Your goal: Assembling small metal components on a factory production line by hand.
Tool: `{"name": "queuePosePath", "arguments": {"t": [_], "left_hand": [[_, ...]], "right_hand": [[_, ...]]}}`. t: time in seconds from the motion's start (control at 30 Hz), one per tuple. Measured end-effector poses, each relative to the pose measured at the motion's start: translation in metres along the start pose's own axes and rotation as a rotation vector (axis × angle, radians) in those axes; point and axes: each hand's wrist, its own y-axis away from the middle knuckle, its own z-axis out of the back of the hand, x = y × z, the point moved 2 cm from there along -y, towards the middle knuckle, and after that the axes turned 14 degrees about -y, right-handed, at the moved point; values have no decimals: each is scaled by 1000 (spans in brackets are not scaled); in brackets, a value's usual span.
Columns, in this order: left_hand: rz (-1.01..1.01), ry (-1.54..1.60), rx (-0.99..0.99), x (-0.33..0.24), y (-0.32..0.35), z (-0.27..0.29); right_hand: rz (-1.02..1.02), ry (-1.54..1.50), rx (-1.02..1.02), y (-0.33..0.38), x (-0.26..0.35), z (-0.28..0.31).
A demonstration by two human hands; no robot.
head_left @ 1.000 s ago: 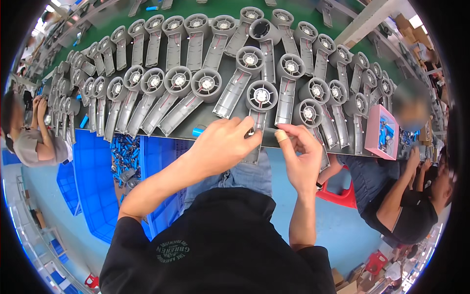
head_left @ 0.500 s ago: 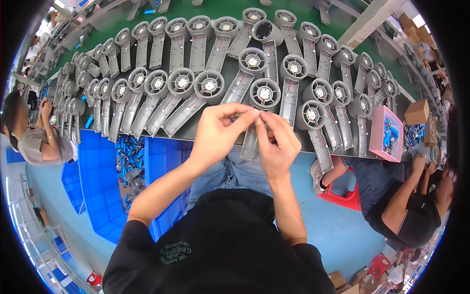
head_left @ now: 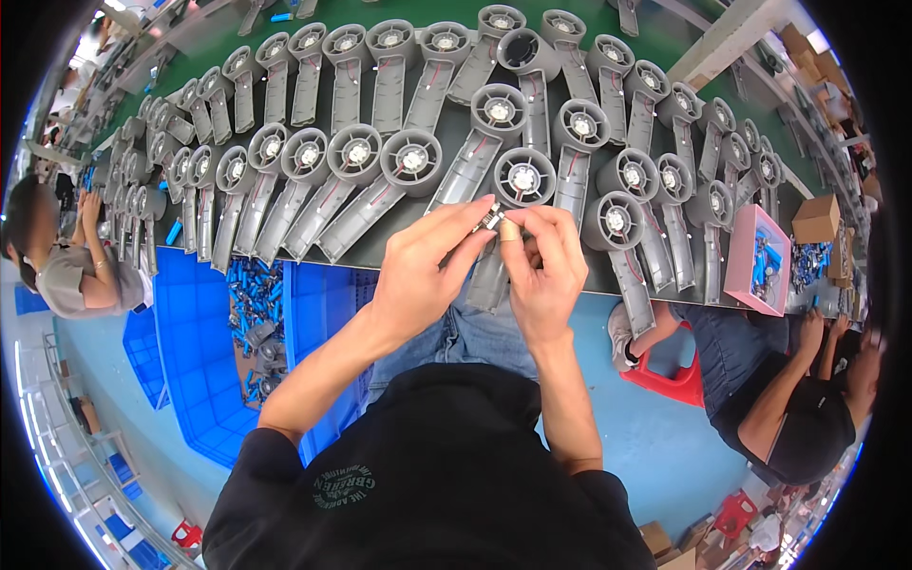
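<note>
As hands [head_left: 418, 266] [head_left: 548, 280] nearly meet, sm. part [head_left: 489, 218] btwn.

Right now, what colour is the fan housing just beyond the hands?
Grey fan housing, with a paler hub; shows best in head view.

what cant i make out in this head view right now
In the head view:
- Small part: partly covered by the left hand, too small to identify.
- Gray fan housing: the hands hide part of its handle; the right hand is in front too.
- Pink box: blue cylinders cover its bottom.
- Far-left fan housings: too small and crowded to count.
</note>
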Motion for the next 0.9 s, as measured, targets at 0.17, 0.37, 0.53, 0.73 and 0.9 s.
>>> {"name": "queuePosePath", "arguments": {"t": [0.17, 0.37, 0.53, 0.73, 0.9], "left_hand": [[-37, 40, 72, -1, -2, 3], [-154, -104, 43, 5, 2, -1], [-224, -147, 53, 7, 1, 1], [-176, -66, 107, 5, -1, 3], [-165, -43, 128, 7, -4, 4]], "right_hand": [[-2, 4, 9, -1, -2, 0], [-4, 38, 89, -7, 3, 3], [-42, -40, 133, -11, 2, 10], [72, 39, 183, -15, 1, 9], [201, 77, 243, -19, -5, 8]]}}
